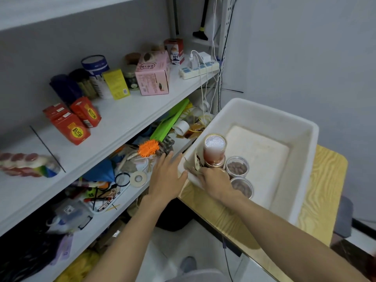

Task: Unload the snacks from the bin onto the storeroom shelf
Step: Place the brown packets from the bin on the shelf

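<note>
A white plastic bin (264,117) sits on a wooden table at the right. In its near left corner stand a tall jar with a silver foil lid (214,151) and two clear tubs of brown nuts (237,166), (242,187). My right hand (215,183) is inside the bin at the foot of the tall jar, fingers curled over a small packet (197,162) against the bin wall; what it grips is partly hidden. My left hand (166,178) is open, fingers straight, resting on the outside of the bin's left wall. The white shelf (114,121) carries several snacks.
On the shelf stand red boxes (75,127), a yellow box (116,83), a pink carton (153,75), canisters, a wrapped sweets roll (26,164) and a power strip (200,68) with hanging cables. The lower shelf is cluttered with tape, pens, an orange brush (148,148).
</note>
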Demonstrator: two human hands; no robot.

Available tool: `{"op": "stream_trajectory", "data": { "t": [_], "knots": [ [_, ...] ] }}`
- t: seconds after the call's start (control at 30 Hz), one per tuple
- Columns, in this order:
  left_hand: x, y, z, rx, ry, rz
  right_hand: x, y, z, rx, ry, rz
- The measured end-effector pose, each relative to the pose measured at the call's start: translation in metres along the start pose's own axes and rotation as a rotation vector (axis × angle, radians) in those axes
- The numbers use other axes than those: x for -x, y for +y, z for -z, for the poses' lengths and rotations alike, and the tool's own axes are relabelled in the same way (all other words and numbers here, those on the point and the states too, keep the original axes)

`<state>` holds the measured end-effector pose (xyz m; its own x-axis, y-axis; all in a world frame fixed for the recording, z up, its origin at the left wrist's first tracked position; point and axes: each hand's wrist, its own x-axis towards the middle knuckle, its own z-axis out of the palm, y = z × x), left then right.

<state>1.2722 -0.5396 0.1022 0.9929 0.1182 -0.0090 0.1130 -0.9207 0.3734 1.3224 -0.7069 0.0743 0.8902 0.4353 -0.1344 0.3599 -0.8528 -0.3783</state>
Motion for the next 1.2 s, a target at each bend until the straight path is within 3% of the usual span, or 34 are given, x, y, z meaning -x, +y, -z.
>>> {"op": "stream_trajectory", "data": {
  "t": [0.37, 0.7, 0.9, 1.2],
  "knots": [
    [-0.032, 0.000, 0.013, 0.110, -0.016, -0.058, -0.006, 0.010, 0.042, -0.332, 0.264, 0.070],
    [-0.053, -0.003, 0.018, 0.750, -0.118, -0.031, -0.023, 0.019, 0.081, -0.726, 0.429, 0.185],
    [-0.047, -0.001, 0.011, 1.032, -0.012, 0.038, -0.033, 0.005, 0.087, -0.841, 0.430, 0.193],
    [-0.036, -0.014, 0.007, 1.088, 0.101, 0.092, -0.040, -0.013, 0.084, -0.995, 0.375, 0.208]
  ]
}}
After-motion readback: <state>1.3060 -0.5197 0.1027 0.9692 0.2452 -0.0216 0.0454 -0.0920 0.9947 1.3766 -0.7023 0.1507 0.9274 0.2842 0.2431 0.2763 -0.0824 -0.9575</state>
